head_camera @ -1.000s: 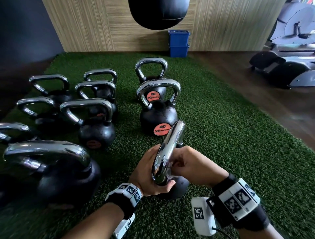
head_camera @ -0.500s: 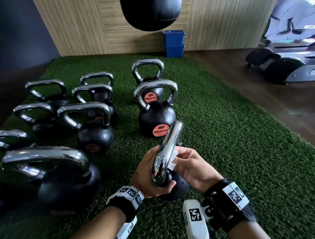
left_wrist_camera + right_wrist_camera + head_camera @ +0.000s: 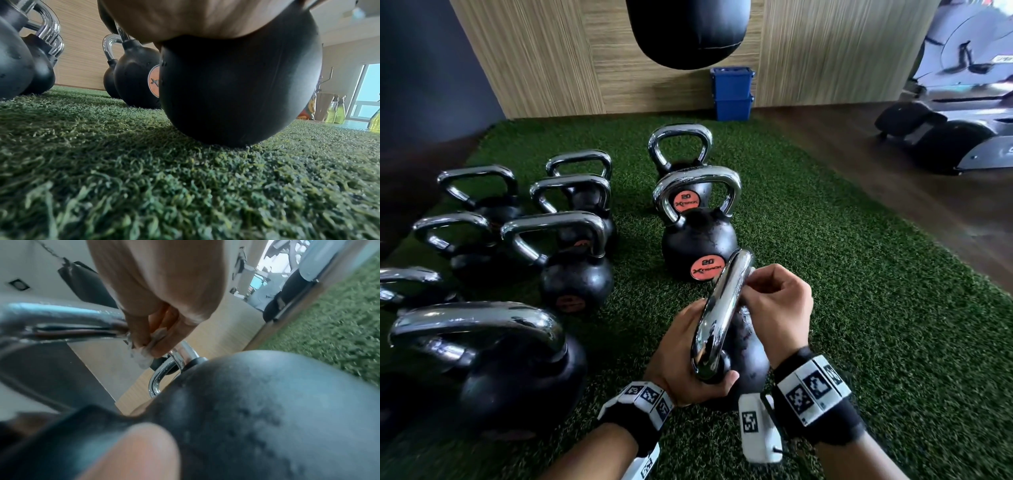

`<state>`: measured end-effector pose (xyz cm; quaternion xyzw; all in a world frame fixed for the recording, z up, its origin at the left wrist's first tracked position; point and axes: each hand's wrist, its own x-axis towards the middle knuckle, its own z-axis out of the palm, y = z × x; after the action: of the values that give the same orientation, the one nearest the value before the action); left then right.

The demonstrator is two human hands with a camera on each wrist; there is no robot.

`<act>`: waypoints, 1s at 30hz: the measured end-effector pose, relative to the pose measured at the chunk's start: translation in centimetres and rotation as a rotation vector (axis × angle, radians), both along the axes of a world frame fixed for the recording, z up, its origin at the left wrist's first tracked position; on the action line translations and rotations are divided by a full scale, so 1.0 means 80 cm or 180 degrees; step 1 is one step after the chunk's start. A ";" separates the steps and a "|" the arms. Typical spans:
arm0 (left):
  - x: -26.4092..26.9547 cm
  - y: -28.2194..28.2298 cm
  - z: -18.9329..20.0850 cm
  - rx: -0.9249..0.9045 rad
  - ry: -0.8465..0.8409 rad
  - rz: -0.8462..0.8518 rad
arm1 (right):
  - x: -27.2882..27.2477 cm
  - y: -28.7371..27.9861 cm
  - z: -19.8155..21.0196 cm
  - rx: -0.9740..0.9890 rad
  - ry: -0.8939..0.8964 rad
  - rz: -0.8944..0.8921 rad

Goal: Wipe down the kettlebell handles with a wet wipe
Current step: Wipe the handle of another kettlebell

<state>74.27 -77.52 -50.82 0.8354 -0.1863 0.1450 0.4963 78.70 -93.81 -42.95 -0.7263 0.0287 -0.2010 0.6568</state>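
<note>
A: Where is the kettlebell handle [image 3: 724, 308] that is being wiped, and how is it held?

B: It is found in the lower centre of the head view, seen edge-on. Its near bend is gripped by the left hand [image 3: 685, 359], with the fingers curled round the chrome. It is judged that the black body [image 3: 751, 359] is steadied in this way on the green turf [image 3: 876, 308], so that it is not rolled while the handle is rubbed.

A: And the other hand?

B: The right hand [image 3: 779, 308] is closed on the wet wipe [image 3: 144, 356]. The wipe is pinched in the fingertips and pressed against the far part of the handle. Probably it is bunched so that the round bar can be followed closely.

A: How many things are counted?

B: Ten kettlebells [image 3: 577, 281] are counted in the head view: the one in hand, two with orange labels [image 3: 707, 267] just above it, and seven at the left. Whether more are cut off by the left edge cannot be told. One wipe is seen. Two blue boxes [image 3: 732, 92] are stacked at the upper centre, and one black punching bag [image 3: 688, 31] is hung at the top.
</note>
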 end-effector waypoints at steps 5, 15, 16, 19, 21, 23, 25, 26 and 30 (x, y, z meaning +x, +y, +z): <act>-0.004 -0.001 0.005 0.0190 -0.0086 0.0064 | -0.001 0.002 0.003 -0.0454 -0.0092 -0.0302; -0.001 0.001 0.012 0.0016 -0.0110 -0.0090 | 0.022 0.006 0.015 -0.0818 0.0661 -0.0484; -0.002 0.001 0.014 -0.0012 -0.0079 -0.0093 | 0.023 0.006 0.017 -0.0890 0.0687 -0.0445; -0.005 0.004 0.021 0.0114 0.0069 -0.0144 | 0.023 0.008 0.017 -0.1089 0.0780 -0.0356; -0.007 0.007 0.029 0.0378 0.0134 -0.0214 | 0.024 0.010 0.014 -0.1211 0.0900 -0.0307; -0.006 0.011 0.040 0.0711 0.0272 -0.0386 | 0.026 0.011 0.013 -0.1356 0.0989 -0.0243; -0.008 0.021 0.059 0.1305 0.0256 -0.0556 | 0.025 0.009 0.014 -0.1480 0.1019 -0.0164; -0.011 0.026 0.072 0.1555 0.0174 -0.0594 | 0.023 0.007 0.015 -0.1538 0.1007 -0.0098; -0.032 0.036 0.117 0.1079 0.0141 -0.0329 | 0.014 -0.020 0.032 -0.1443 0.0656 0.0223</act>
<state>71.71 -74.66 -41.44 0.8994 -0.2398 0.0674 0.3591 79.80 -95.43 -40.38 -0.8722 0.0245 -0.1043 0.4773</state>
